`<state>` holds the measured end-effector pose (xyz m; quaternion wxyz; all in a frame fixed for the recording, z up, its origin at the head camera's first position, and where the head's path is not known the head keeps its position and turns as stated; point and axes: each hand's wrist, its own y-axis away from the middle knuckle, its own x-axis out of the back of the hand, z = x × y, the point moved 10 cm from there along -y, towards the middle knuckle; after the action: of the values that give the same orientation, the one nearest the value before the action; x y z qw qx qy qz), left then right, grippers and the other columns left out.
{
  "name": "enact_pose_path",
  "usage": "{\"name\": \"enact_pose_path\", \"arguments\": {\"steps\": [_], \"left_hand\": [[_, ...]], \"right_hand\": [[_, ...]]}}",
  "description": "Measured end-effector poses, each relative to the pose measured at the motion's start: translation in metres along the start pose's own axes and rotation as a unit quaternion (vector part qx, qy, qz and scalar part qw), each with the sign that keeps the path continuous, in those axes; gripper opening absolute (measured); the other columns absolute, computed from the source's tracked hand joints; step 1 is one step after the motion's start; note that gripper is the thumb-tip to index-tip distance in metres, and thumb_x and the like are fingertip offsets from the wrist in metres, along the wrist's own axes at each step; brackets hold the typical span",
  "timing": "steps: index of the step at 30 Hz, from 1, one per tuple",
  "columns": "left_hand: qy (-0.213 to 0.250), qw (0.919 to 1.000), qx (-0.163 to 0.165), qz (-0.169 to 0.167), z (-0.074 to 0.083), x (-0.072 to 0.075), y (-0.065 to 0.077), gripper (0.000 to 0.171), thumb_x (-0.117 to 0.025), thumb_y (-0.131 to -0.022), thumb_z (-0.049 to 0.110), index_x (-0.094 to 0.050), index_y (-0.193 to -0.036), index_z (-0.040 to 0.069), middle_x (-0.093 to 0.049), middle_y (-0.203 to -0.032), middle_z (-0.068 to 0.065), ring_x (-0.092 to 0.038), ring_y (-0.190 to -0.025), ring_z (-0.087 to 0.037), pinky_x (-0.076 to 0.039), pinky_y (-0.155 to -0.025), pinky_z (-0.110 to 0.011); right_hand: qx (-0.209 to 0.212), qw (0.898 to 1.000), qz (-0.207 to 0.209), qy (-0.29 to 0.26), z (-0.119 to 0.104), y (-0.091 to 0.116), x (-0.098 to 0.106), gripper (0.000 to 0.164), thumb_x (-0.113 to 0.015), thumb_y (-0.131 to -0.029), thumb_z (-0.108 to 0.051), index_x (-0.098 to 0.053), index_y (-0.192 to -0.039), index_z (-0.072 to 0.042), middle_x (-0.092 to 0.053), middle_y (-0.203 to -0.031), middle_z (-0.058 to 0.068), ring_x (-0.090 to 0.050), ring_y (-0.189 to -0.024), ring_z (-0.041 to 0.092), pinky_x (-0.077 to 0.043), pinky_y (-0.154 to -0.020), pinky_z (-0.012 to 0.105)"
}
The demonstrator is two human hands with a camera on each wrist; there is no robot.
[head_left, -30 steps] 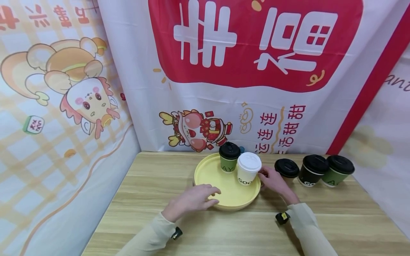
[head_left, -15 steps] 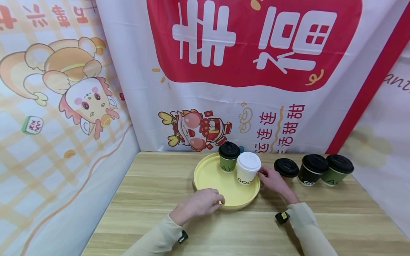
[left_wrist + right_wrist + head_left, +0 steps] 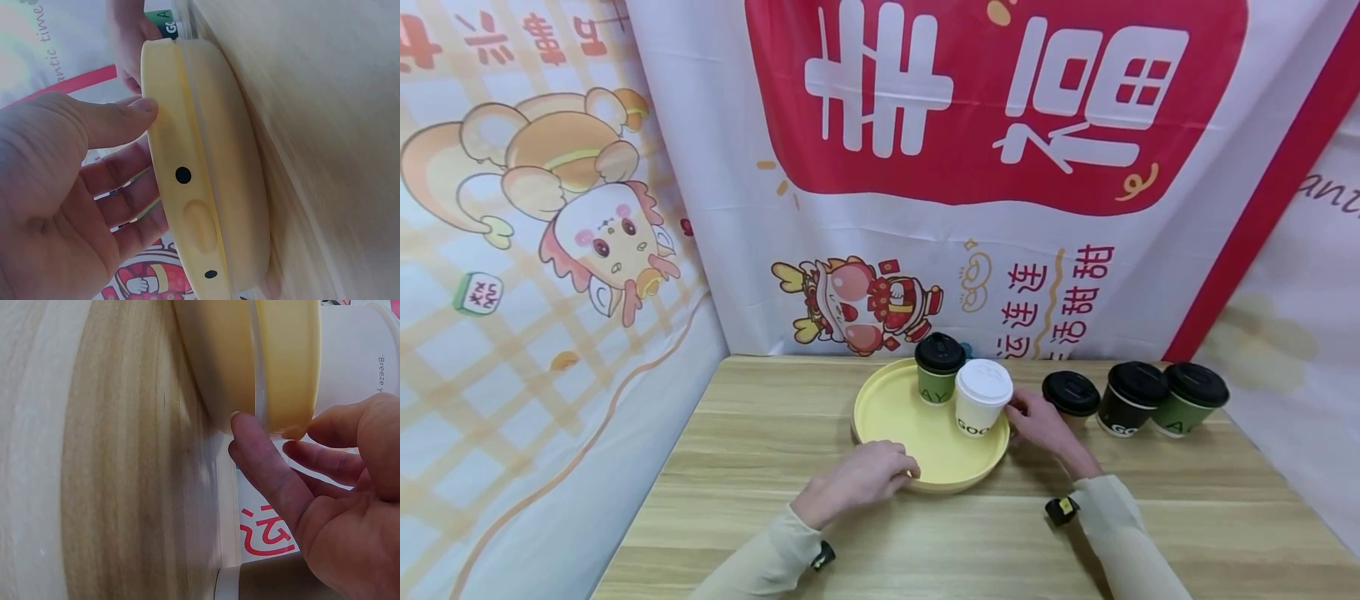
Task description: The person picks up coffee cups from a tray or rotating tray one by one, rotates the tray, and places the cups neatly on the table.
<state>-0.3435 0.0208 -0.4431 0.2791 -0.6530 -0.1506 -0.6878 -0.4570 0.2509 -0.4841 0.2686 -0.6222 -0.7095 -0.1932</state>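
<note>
A round yellow tray [image 3: 925, 457] with a thick side rests on the wooden table. In the left wrist view its side [image 3: 219, 156] shows black dots and a raised oval. On it stand a green paper cup [image 3: 935, 387] with a black lid and a white paper cup [image 3: 976, 410] with a white lid. My left hand [image 3: 861, 479] grips the tray's front rim, thumb outside and fingers over the inner side. At the right edge, beside the white cup, my right hand [image 3: 1043, 425] pinches the tray, thumb at the rim and a finger [image 3: 269, 462] lower on its side.
Just right of my right hand stands a brown paper cup [image 3: 1071, 396] with a black lid. Beyond it are a black cup [image 3: 1129, 400] and another green cup [image 3: 1187, 402], both black-lidded. A printed cloth [image 3: 737, 275] hangs behind the table's back edge.
My left hand has come from spread fingers over the tray's left front to a grip on its front rim. The two cups on the tray have shifted very slightly right. My right hand stays put.
</note>
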Motion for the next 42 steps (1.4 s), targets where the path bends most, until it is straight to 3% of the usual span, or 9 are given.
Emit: {"name": "enact_pose_path", "arguments": {"steps": [8,14,21,27,32,37,42], "left_hand": [[0.006,1.0,0.001,-0.008,-0.008,0.003,0.006,0.013,-0.063,-0.087,0.018,-0.07,-0.097,0.023,-0.062,-0.089,0.01,-0.056,-0.08,-0.003,-0.046,-0.074,-0.018],[0.02,0.9997,-0.013,-0.006,-0.015,0.007,0.009,0.011,-0.063,-0.087,0.018,-0.071,-0.094,0.021,-0.063,-0.087,0.009,-0.057,-0.079,-0.004,-0.046,-0.074,-0.018],[0.032,0.9989,-0.029,-0.019,-0.025,0.01,0.012,0.011,-0.063,-0.087,0.02,-0.072,-0.094,0.02,-0.064,-0.088,0.009,-0.057,-0.081,-0.004,-0.047,-0.076,-0.019],[0.05,0.9977,-0.002,-0.046,-0.031,0.008,0.012,0.014,-0.061,-0.089,0.026,-0.071,-0.097,0.02,-0.065,-0.089,0.01,-0.058,-0.082,-0.004,-0.047,-0.076,-0.019],[0.082,0.9953,0.029,-0.042,-0.026,0.013,0.005,0.03,-0.056,-0.091,0.036,-0.065,-0.111,0.016,-0.065,-0.103,0.003,-0.059,-0.094,-0.012,-0.047,-0.082,-0.025],[0.077,0.9962,0.028,-0.027,-0.015,0.01,-0.008,0.044,-0.052,-0.091,0.045,-0.056,-0.125,0.016,-0.064,-0.108,0.0,-0.058,-0.094,-0.011,-0.047,-0.081,-0.023],[0.071,0.997,0.015,-0.026,-0.003,0.001,-0.015,0.044,-0.055,-0.09,0.043,-0.054,-0.126,0.017,-0.064,-0.104,0.0,-0.057,-0.091,-0.007,-0.047,-0.078,-0.021]], "right_hand": [[0.002,1.0,0.002,0.007,-0.001,0.001,0.001,0.023,-0.052,-0.094,-0.021,-0.057,-0.109,-0.005,-0.062,-0.093,0.013,-0.061,-0.067,0.02,-0.054,-0.055,0.034],[-0.013,1.0,-0.005,-0.006,0.001,0.001,0.001,0.024,-0.05,-0.093,-0.017,-0.056,-0.113,-0.004,-0.061,-0.099,0.016,-0.061,-0.071,0.022,-0.055,-0.056,0.034],[-0.001,1.0,-0.011,-0.018,0.0,0.001,0.0,0.029,-0.051,-0.092,-0.013,-0.054,-0.119,-0.001,-0.061,-0.106,0.02,-0.063,-0.073,0.026,-0.055,-0.057,0.036],[0.0,1.0,-0.011,-0.021,0.002,0.001,-0.001,0.03,-0.051,-0.092,-0.012,-0.054,-0.12,-0.002,-0.061,-0.106,0.02,-0.063,-0.071,0.025,-0.055,-0.057,0.036],[-0.005,1.0,-0.011,-0.012,0.002,0.002,0.001,0.032,-0.051,-0.092,-0.012,-0.053,-0.122,-0.003,-0.06,-0.106,0.018,-0.062,-0.074,0.021,-0.055,-0.058,0.035],[-0.007,1.0,-0.011,-0.013,0.002,0.003,0.001,0.032,-0.051,-0.092,-0.012,-0.053,-0.122,-0.003,-0.061,-0.106,0.018,-0.062,-0.074,0.022,-0.055,-0.059,0.036],[-0.005,1.0,-0.012,-0.011,0.002,0.002,0.0,0.033,-0.049,-0.092,-0.014,-0.053,-0.123,-0.002,-0.061,-0.107,0.019,-0.062,-0.073,0.019,-0.055,-0.059,0.036]]}}
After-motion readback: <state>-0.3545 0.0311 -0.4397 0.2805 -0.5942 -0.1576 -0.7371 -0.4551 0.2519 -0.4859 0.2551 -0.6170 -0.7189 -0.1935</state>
